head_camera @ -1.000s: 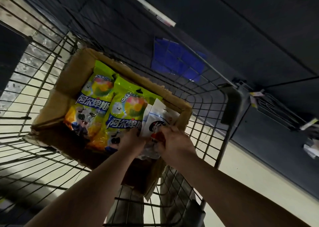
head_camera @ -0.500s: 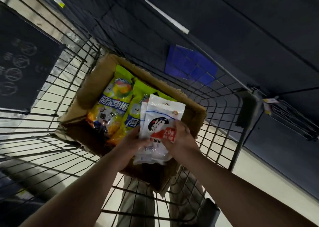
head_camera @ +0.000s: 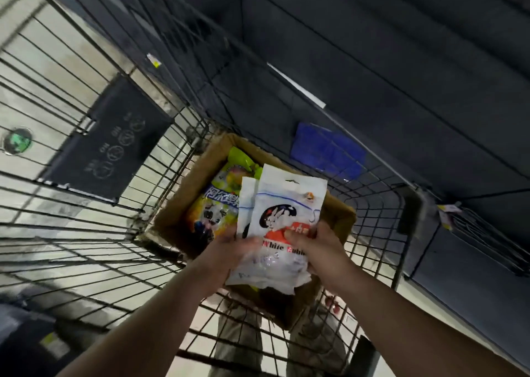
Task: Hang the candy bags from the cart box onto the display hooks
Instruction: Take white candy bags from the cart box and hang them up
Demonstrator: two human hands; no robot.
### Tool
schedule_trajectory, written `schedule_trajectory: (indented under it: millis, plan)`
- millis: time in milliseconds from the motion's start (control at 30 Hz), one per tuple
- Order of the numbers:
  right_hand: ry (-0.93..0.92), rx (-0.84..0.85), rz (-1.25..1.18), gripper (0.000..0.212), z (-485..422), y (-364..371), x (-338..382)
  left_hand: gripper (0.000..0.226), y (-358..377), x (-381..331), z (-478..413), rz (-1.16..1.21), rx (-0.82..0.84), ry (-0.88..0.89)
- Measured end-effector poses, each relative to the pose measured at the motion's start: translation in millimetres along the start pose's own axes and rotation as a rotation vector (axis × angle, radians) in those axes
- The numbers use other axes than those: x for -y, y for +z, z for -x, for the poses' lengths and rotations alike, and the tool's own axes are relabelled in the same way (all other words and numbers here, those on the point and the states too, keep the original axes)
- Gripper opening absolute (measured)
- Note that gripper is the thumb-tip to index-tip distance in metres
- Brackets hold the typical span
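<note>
L hand [head_camera: 229, 251] & R hand [head_camera: 321, 247]: both grip white candy bags [head_camera: 286, 204]. 2 bags seen, front overlapping rear, R thumb on red label. Bags upright over near-right part of cardboard box [head_camera: 175, 207]. Green-yellow bags [head_camera: 218, 201] lie inside box. Box sits in wire cart [head_camera: 86, 233].

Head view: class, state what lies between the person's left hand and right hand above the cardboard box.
The white candy bags fill that gap, seen in the head view; the left hand and the right hand each grip their lower part.
</note>
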State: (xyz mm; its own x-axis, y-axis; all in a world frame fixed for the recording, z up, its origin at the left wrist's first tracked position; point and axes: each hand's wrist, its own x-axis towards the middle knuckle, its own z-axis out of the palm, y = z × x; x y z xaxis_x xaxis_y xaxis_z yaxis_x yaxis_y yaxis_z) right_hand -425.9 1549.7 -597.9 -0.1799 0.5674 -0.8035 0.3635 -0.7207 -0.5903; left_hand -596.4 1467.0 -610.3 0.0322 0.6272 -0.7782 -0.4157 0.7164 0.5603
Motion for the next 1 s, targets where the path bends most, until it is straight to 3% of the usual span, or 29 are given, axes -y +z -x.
schedule_trajectory:
  millis: [167,267,467,667,767,1000]
  plan:
    - [-0.04,-0.06,-0.001,0.042,38,0,17,0.036,7,-19,32,-0.051,-0.035,0.038]
    - [-0.093,-0.119,-0.035,0.029,67,-8,29,0.046,16,-33,52,-0.095,-0.034,0.062]
    - [-0.148,-0.228,-0.13,0.027,129,-39,30,0.028,42,-57,74,-0.242,-0.01,0.14]
    - [-0.227,-0.317,-0.297,0.033,181,-76,21,0.033,93,-75,104,-0.407,0.065,0.205]
    - [-0.265,-0.338,-0.37,0.037,203,-97,12,0.024,122,-77,115,-0.434,0.119,0.256]
    - [-0.35,-0.451,-0.516,0.031,270,-160,-44,0.025,214,-44,145,-0.514,0.212,0.305]
